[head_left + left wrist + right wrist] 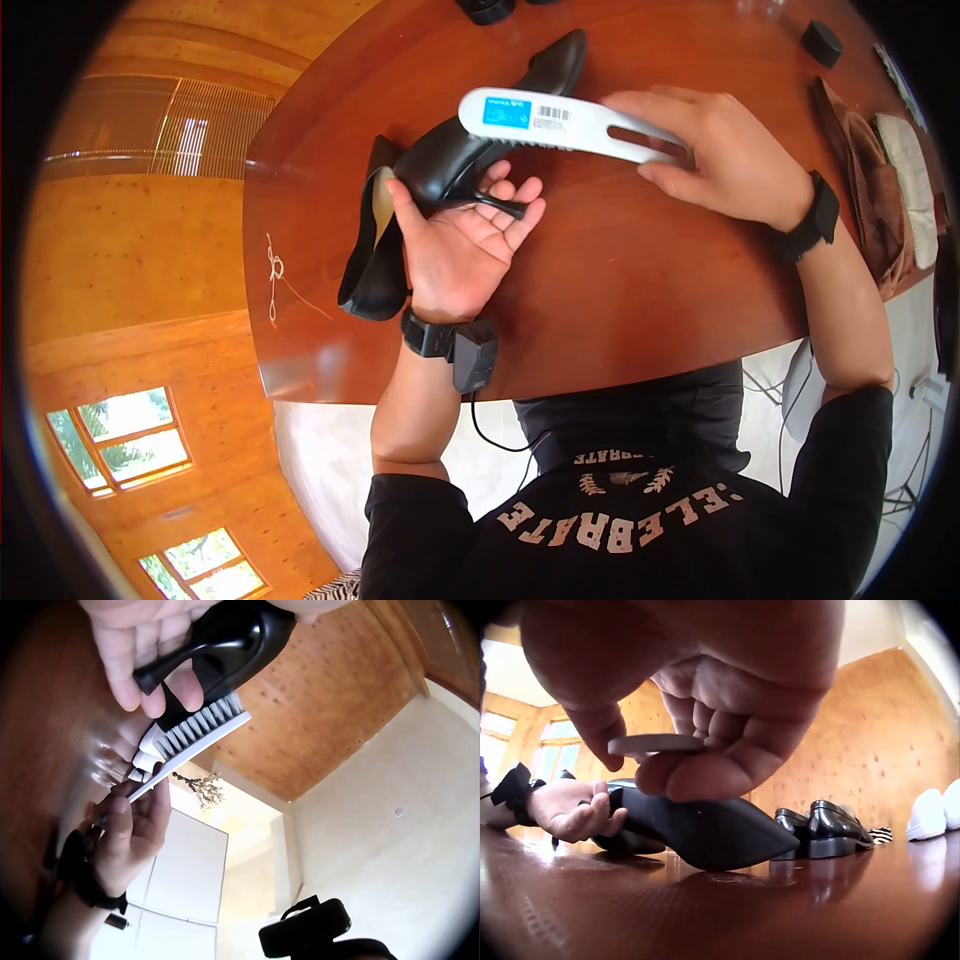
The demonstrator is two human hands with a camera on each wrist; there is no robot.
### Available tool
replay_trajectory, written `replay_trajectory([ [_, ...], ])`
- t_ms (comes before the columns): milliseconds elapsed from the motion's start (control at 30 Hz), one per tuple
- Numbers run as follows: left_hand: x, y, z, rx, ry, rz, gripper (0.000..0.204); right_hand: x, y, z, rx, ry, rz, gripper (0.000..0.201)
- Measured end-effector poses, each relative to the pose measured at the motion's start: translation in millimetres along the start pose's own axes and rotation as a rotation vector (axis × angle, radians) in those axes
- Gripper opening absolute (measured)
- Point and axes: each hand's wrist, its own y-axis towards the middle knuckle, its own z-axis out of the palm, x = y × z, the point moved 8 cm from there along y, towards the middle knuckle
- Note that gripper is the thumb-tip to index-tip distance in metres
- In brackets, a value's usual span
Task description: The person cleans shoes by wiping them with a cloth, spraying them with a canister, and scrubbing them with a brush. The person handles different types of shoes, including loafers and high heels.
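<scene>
Held shoe (435,165) noted across the left hand (460,255), beneath the brush (500,112) in the right hand (740,155). On the table (640,270): second shoe (375,280) just left of the left-hand grip, string (278,270) farther left, loafers (836,829) beyond the held shoe, cloths (868,190) right of the right-hand grip.

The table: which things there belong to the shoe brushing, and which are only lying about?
In the job:
black heeled shoe, on the left hand
brush, in the right hand
second heeled shoe, probably

Lying about:
white string
black loafers
white shoes
</scene>
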Motion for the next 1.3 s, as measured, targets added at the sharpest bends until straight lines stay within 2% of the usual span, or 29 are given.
replay_trajectory([
  [133,0.7,-0.8,4.3,0.099,-0.093,-0.027,0.097,-5.9,0.1,-6.8,-0.113,-0.047,-0.021,0.053],
  [233,4.0,-0.3,4.4,0.109,-0.053,-0.022,0.097,-5.7,2.3,-13.5,-0.062,-0.015,0.048,0.054],
  [333,8.8,-0.2,9.7,0.170,-0.019,-0.029,0.099,6.6,2.7,3.0,0.012,-0.028,-0.010,0.056],
  [400,10.4,-1.9,13.7,0.094,-0.016,-0.020,0.100,15.0,1.8,10.5,0.067,-0.060,-0.011,0.057],
  [433,11.8,-1.6,14.2,0.059,-0.015,-0.020,0.101,12.6,1.8,8.3,0.039,-0.066,-0.003,0.057],
  [467,12.3,-0.5,17.7,0.193,-0.082,-0.050,0.102,7.7,1.8,6.7,0.011,-0.074,0.008,0.057],
  [567,13.8,1.7,8.4,0.143,-0.085,-0.078,0.102,-13.8,-1.4,-2.3,-0.091,-0.099,0.076,0.051],
  [600,13.5,1.8,8.1,0.075,-0.029,-0.055,0.101,-17.0,-2.8,-7.3,-0.174,-0.152,0.070,0.046],
  [633,13.5,1.9,8.1,0.081,-0.008,-0.053,0.100,-19.2,-4.0,-12.8,-0.258,-0.205,0.063,0.041],
  [833,14.5,1.8,7.1,0.070,0.013,-0.061,0.100,-63.7,-11.8,-24.2,-0.209,-0.264,0.422,0.030],
  [867,14.7,1.6,7.9,0.077,0.012,-0.065,0.100,-63.0,-10.9,-24.8,-0.237,-0.268,0.390,0.031],
  [967,15.6,2.8,8.0,0.091,0.013,-0.067,0.100,-61.2,-11.1,-25.6,-0.214,-0.180,0.451,0.032],
  [1067,13.7,2.8,9.7,0.167,-0.004,-0.057,0.098,-42.6,-5.1,-25.0,-0.307,-0.129,0.223,0.033],
  [1167,13.2,2.5,8.1,0.123,0.018,-0.045,0.098,-49.0,-6.4,-24.9,-0.167,-0.161,0.441,0.034],
  [1267,12.9,2.2,6.7,0.078,0.038,-0.033,0.098,-56.5,-7.3,-25.4,-0.126,-0.136,0.518,0.035],
  [1300,13.0,2.3,8.5,0.077,0.058,-0.029,0.098,-51.0,-5.5,-27.0,-0.168,-0.123,0.444,0.036],
])
